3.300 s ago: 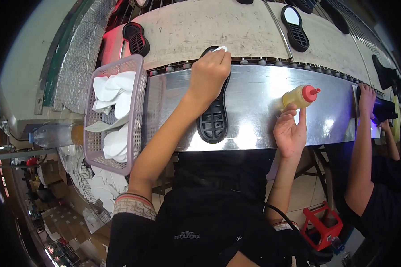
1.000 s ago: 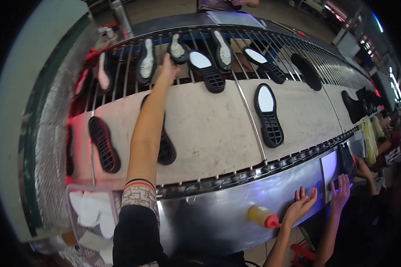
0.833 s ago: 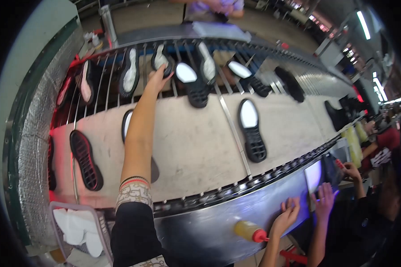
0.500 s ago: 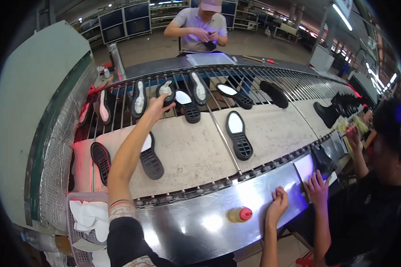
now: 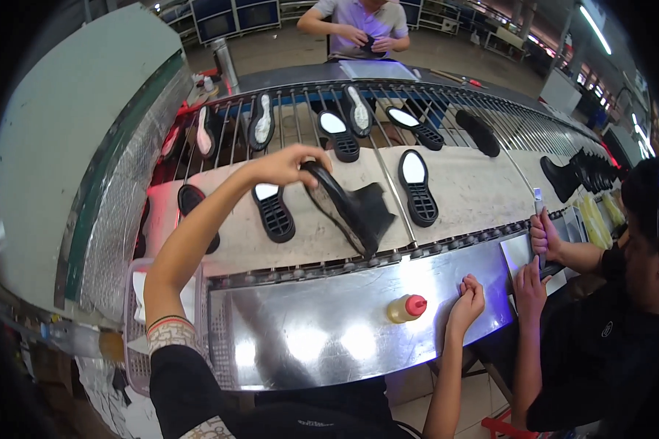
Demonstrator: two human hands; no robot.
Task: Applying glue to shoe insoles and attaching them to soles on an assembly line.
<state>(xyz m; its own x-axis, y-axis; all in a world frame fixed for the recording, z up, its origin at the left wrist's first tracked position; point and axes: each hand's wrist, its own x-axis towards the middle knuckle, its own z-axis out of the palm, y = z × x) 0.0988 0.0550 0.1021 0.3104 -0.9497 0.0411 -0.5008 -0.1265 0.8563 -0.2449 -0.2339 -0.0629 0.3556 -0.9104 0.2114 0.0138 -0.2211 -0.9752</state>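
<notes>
Boot (image 5: 357, 211), all black, tilts, its end pinched by left hand (image 5: 291, 167); right hand (image 5: 466, 304) loosely curled.

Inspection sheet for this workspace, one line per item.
Surface: metal table, shiny, reflecting lamps; pale conveyor beyond it.
Job's things: black boot, tilted over the conveyor, contact unclear; shoe soles, several, some with white pads.
Clutter: squeeze bottle, red cap, on table; basket at left end.
Hands: left hand grips boot at one end; right hand loosely curled, nothing seen in it.
Cables: dark cord by right forearm, lower edge.
Surroundings: co-worker at right; another person across conveyor.
</notes>
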